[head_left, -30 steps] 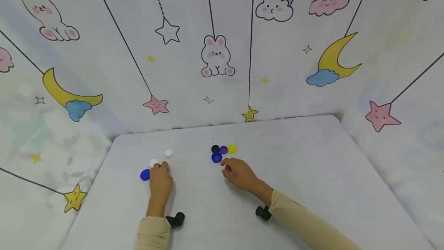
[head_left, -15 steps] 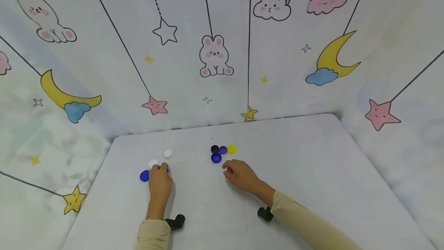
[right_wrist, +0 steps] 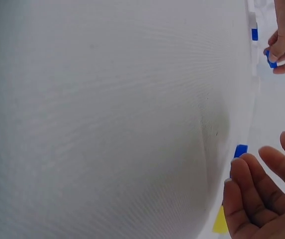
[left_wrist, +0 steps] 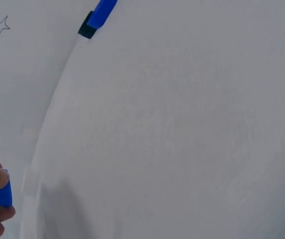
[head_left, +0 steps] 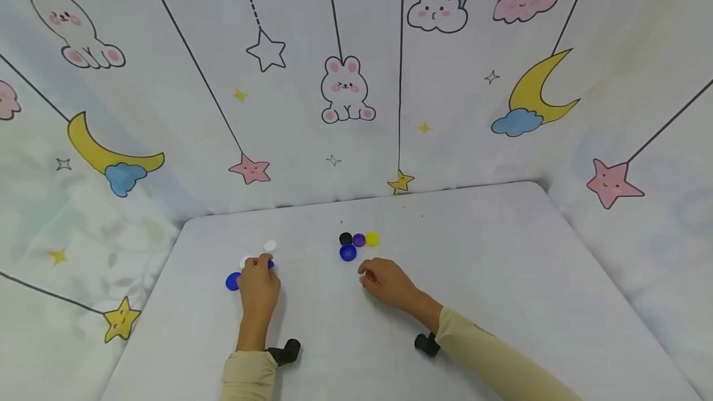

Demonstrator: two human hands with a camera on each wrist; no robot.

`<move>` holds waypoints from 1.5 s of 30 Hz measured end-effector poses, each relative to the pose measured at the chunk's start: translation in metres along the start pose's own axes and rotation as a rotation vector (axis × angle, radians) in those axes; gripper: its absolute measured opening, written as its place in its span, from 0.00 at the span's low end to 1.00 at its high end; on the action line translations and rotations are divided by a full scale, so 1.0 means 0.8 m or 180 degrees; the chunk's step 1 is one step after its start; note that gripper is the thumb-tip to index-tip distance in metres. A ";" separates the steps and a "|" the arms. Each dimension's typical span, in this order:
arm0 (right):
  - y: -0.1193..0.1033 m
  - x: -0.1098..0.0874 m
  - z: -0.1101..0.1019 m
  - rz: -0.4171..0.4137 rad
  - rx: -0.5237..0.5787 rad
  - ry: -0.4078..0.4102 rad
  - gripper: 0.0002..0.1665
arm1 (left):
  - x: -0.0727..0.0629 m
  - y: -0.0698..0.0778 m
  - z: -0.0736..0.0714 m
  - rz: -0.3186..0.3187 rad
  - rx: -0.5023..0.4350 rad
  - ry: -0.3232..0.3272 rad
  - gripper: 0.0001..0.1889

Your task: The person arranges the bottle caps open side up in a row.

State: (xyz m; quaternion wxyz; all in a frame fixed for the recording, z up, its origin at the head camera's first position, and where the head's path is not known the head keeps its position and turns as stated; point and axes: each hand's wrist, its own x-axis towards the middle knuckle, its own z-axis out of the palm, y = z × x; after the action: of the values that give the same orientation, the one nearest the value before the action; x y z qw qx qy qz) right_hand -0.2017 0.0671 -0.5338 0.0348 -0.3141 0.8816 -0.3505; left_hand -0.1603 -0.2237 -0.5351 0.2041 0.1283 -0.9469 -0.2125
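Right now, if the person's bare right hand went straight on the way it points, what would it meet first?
The right hand would probably first meet the round, blue, plastic-looking cap just ahead; its height is unclear, so it might pass over.

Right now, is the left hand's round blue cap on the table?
Off: the left hand pinches the round blue cap, raised above the table.

4 caps cluster on the table; 3 others lie left.
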 end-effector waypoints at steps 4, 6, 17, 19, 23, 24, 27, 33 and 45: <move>0.000 -0.002 -0.001 0.0005 0.0051 -0.0021 0.08 | 0.000 -0.001 0.001 0.0135 -0.0224 0.0161 0.14; 0.001 -0.002 -0.001 0.0011 0.0060 -0.0044 0.08 | -0.002 -0.004 0.002 0.0189 -0.0346 0.0265 0.14; 0.002 -0.008 -0.004 0.0060 0.0097 -0.0099 0.08 | -0.010 -0.010 0.005 0.0393 -0.0522 0.0474 0.14; 0.002 -0.008 -0.004 0.0076 0.0092 -0.0121 0.08 | -0.010 -0.011 0.006 0.0432 -0.0536 0.0503 0.14; 0.001 -0.009 -0.005 0.0124 0.0125 -0.0163 0.08 | -0.009 -0.011 0.008 0.0478 -0.0535 0.0531 0.13; 0.000 -0.009 -0.005 0.0136 0.0131 -0.0172 0.08 | -0.009 -0.011 0.007 0.0484 -0.0533 0.0542 0.13; -0.001 -0.010 -0.006 0.0166 0.0148 -0.0188 0.08 | -0.009 -0.010 0.006 0.0504 -0.0526 0.0594 0.12; 0.002 -0.012 -0.007 0.0166 0.0153 -0.0184 0.08 | -0.009 -0.007 0.005 0.0534 -0.0532 0.0650 0.12; 0.003 -0.012 -0.008 0.0160 0.0140 -0.0177 0.07 | -0.013 -0.004 0.003 0.0255 -0.0547 0.0309 0.12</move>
State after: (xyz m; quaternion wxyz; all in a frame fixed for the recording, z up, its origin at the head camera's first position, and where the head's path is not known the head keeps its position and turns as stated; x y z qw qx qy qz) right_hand -0.1970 0.0778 -0.5316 0.0750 -0.3007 0.8800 -0.3600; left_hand -0.1518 -0.2221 -0.5419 0.2683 0.0825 -0.9186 -0.2782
